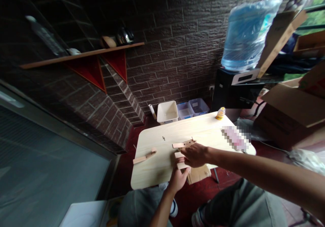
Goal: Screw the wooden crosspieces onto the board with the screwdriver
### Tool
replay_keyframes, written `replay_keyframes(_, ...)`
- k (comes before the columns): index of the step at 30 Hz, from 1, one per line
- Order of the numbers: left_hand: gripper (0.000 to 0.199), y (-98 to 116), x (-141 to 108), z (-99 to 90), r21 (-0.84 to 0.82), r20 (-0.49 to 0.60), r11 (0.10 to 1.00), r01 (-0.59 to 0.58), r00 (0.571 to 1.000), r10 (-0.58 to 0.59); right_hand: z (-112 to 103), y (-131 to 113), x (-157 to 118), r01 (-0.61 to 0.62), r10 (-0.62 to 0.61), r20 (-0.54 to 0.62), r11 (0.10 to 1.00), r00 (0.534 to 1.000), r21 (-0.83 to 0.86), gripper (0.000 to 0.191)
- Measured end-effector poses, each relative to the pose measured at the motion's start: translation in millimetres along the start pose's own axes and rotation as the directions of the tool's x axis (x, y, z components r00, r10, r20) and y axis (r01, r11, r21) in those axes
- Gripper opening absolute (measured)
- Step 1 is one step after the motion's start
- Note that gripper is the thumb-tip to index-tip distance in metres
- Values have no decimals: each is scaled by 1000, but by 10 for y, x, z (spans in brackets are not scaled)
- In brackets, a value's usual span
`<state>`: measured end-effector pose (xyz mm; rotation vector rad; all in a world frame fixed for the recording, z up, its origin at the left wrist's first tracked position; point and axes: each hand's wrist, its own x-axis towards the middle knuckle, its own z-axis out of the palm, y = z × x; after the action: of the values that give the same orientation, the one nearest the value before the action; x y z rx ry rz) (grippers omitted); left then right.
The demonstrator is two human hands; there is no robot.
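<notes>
Near the table's front edge, my left hand (179,178) grips a pale wooden piece (181,166) with slat-like ends, thumb on the near side. My right hand (196,154) is closed over the same wooden assembly from the right; its fingertips and whatever they hold are hidden. Just beyond it lies a wooden bar (183,144) with dark holes and a small peg at its right end. A similar wooden part (144,158) with a rounded end rests at the table's left. Several small dark screws (164,138) lie between them, farther back.
The light wooden table (154,135) carries a yellow-capped bottle (220,113) at its far right corner and a blurred-out pink item (235,138). Brown cardboard (199,174) sits by the front edge. Plastic bins (167,111) stand behind, and a water dispenser (235,89) at right.
</notes>
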<state>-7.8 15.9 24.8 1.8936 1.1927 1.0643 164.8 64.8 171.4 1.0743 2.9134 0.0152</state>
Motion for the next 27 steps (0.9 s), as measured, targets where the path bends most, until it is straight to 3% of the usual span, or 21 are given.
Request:
replay_keyframes(6,33,-60,-1,34,1,7,1000,29,1000,-29,-73,6,3,202,-199,73,979,977,-23,26)
replay_keyframes(11,41,-111,-10,43,-5,-8,999,37,999,-37,-45,37,59,140,-138,95,990,986,-24,33)
replay_keyframes(16,31,-113,-25,45,-31,18,997,66,998,-66,-4,-58,112,8,-4,52,998,999,-61,46)
replay_keyframes(21,30,-76,-11,35,-35,-4,999,32,999,-32,-28,-76,80,44,-37,70,995,997,-95,28)
replay_keyframes(27,26,-49,11,12,-30,5,1000,-8,1000,9,-30,7,51,120,-104,194,990,976,-72,38)
